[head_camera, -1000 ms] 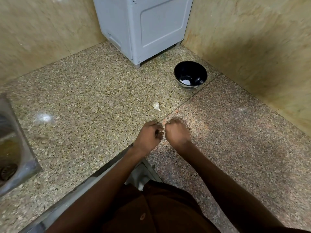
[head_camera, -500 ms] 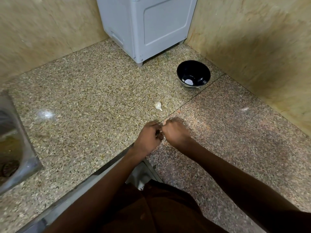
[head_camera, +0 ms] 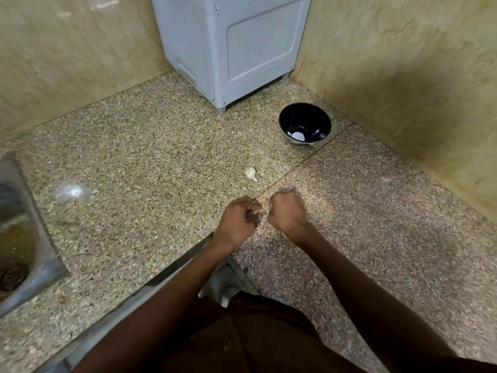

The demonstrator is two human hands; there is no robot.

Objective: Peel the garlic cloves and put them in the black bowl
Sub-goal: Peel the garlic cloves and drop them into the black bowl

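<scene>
My left hand (head_camera: 238, 221) and my right hand (head_camera: 287, 211) hover close together over the counter, both with fingers curled tight, knuckles nearly touching. They pinch a small garlic clove between them, and the fingers hide it almost entirely. A whole white garlic piece (head_camera: 251, 173) with a pointed tip lies on the granite just beyond my hands. The black bowl (head_camera: 318, 121) stands further back to the right, near the wall, with white pieces at its bottom.
A grey plastic cabinet (head_camera: 231, 49) stands in the back corner on the granite counter (head_camera: 134, 162). A steel sink (head_camera: 24, 238) is sunk into the counter at the far left. Tiled walls close in the back and right.
My hands stay at the same spot; a narrow gap has opened between them. The garlic piece and the bowl have not moved.
</scene>
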